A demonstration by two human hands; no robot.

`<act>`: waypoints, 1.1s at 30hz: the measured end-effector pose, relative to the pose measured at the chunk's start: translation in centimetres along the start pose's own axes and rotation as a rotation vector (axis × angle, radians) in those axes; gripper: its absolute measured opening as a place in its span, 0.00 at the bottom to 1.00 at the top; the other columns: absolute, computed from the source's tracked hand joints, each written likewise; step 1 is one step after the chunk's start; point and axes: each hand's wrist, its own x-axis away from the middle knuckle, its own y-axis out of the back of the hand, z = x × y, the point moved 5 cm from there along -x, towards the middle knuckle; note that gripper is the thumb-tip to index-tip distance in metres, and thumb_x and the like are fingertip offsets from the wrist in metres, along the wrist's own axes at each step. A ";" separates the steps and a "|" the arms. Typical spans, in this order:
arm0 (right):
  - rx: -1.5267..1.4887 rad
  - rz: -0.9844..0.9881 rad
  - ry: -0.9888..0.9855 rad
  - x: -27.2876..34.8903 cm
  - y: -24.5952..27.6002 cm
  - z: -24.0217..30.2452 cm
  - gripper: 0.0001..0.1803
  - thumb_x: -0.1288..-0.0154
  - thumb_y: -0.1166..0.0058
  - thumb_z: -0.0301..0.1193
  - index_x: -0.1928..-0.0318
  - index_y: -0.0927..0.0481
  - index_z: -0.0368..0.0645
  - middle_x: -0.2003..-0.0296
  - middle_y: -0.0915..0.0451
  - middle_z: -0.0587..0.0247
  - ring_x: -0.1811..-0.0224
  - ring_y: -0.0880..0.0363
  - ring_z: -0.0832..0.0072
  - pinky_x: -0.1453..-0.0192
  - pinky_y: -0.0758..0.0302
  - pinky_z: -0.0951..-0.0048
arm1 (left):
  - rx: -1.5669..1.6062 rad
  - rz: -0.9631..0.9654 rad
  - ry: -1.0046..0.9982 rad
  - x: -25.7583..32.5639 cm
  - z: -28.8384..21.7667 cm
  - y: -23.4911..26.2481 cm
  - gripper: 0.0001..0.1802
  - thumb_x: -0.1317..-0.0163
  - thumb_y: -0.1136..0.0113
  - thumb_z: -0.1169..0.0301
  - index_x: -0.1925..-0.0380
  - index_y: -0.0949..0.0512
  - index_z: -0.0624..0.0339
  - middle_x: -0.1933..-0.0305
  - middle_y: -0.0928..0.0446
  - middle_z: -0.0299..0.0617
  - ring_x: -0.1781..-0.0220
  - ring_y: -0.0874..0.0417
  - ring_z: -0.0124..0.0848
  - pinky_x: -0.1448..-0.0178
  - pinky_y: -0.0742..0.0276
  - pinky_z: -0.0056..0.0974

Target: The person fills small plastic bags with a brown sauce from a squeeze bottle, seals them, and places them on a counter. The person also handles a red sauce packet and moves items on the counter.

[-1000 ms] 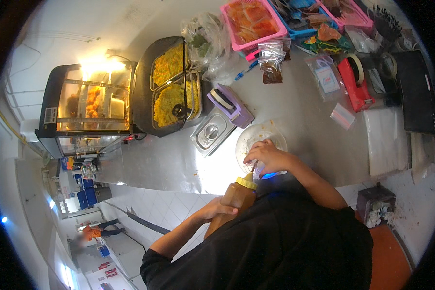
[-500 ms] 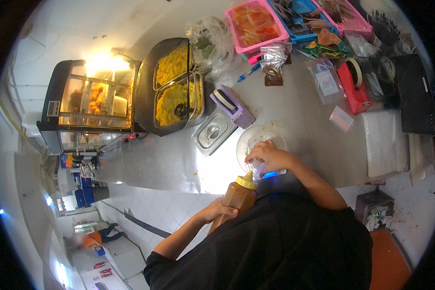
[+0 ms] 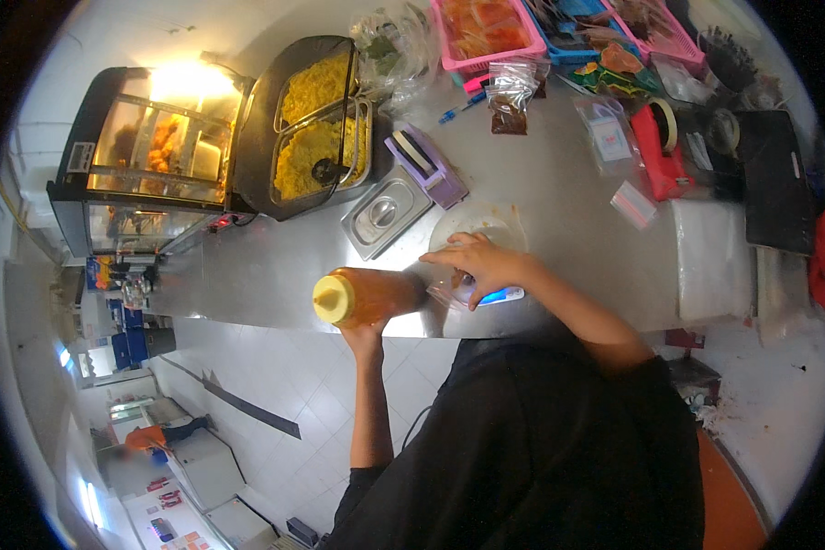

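Note:
My left hand (image 3: 367, 335) is closed around a squeeze bottle (image 3: 380, 295) of orange-brown sauce with a yellow nozzle cap. The bottle is over the table's front edge, its cap toward the left and its base near my right hand. My right hand (image 3: 488, 266) curls its fingers on a small clear plastic bag (image 3: 442, 291), in which something brown shows. Both are over a kitchen scale with a round pale plate (image 3: 504, 223) and a blue-lit display (image 3: 501, 296). My fingers partly hide the bag.
Behind the scale are a lidded steel pan (image 3: 384, 213) and a purple tape dispenser (image 3: 428, 168). Yellow food trays (image 3: 316, 151) and a lit warming cabinet (image 3: 151, 156) stand left. A red tape dispenser (image 3: 665, 165), plastic bags (image 3: 713, 261) and filled baskets (image 3: 486, 35) lie right and back.
My left hand has swung the bottle away from the bag to the left, turning its nozzle from the scale toward the left. My right hand stays at the bag, and the whole view has shifted slightly.

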 end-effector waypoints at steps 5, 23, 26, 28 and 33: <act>0.227 0.075 0.050 -0.5 -0.9 1.1 0.47 0.77 0.33 0.32 0.47 0.38 0.50 0.41 0.55 0.57 0.39 0.60 0.53 0.41 0.55 0.54 | 0.184 -0.102 -0.099 2.0 2.3 -0.4 0.44 0.62 0.40 0.80 0.47 0.57 0.60 0.46 0.47 0.45 0.45 0.42 0.37 0.43 0.41 0.41; -0.211 -0.967 0.243 6.0 6.5 2.3 0.13 0.63 0.39 0.28 0.73 0.25 0.39 0.74 0.26 0.63 0.68 0.30 0.69 0.61 0.34 0.72 | 0.357 0.292 -0.165 1.5 -8.3 -10.2 0.25 0.51 0.49 0.84 0.55 0.48 0.57 0.66 0.31 0.44 0.62 0.28 0.28 0.59 0.32 0.28; -0.254 -1.070 0.235 7.3 7.4 2.4 0.08 0.58 0.41 0.27 0.77 0.26 0.39 0.76 0.26 0.64 0.70 0.30 0.71 0.63 0.35 0.73 | 0.388 0.296 -0.120 1.1 -9.6 -10.2 0.25 0.51 0.48 0.85 0.57 0.47 0.56 0.71 0.32 0.41 0.69 0.30 0.24 0.63 0.33 0.26; -0.375 -1.101 0.226 7.7 7.6 2.4 0.06 0.56 0.43 0.27 0.78 0.27 0.39 0.76 0.26 0.65 0.71 0.31 0.72 0.64 0.35 0.74 | 0.454 0.314 -0.129 0.8 -10.5 -10.8 0.25 0.52 0.47 0.85 0.58 0.47 0.56 0.71 0.32 0.40 0.70 0.30 0.24 0.64 0.33 0.25; -0.315 -1.187 0.213 8.2 8.0 2.5 0.05 0.54 0.46 0.28 0.76 0.27 0.40 0.77 0.27 0.64 0.72 0.30 0.71 0.63 0.36 0.72 | 0.551 0.371 -0.136 -0.2 -10.9 -12.2 0.26 0.52 0.48 0.85 0.58 0.49 0.54 0.71 0.30 0.42 0.69 0.29 0.24 0.65 0.34 0.25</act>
